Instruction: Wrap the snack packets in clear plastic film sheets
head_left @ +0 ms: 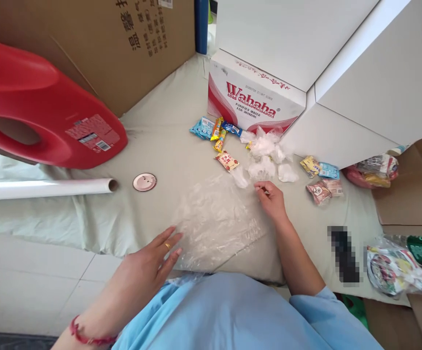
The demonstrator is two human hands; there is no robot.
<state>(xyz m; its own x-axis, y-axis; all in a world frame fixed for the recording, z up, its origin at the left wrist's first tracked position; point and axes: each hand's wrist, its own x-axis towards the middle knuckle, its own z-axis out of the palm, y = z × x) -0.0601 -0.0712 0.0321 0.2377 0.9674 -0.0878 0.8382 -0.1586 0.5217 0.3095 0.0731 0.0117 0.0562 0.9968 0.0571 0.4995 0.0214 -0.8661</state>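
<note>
pale green cloth [170, 109] is covering the bench [174, 158] in the head view, with a red jug [21, 82] standing toward ten o'clock, a white roll [50, 188] lying toward nine and a printed carton [251, 99] standing toward one. clear plastic film [216, 218] is lying wrinkled and spread on the cloth, just off centre toward six o'clock. crumpled white bags [265, 146] are sitting toward two, and wrapped snacks [203, 128] are lying toward twelve. at seven o'clock the left hand [147, 262] is reaching the film's left edge, its grip loose, fingers and thumb spreading apart and closing on nothing. toward four o'clock the right hand [271, 201] is curling its fingers near the film's right side, thumb and forefinger close together; the view is not showing whether that grip is holding anything. the film is looking very light, thin and limp, probably slippery, likely clinging to itself along the creases and tearing under a hard pull. its two opposite edges are seeming the best places for gentle fingertip pinches, since tugging one corner alone is risking bunching.
</note>
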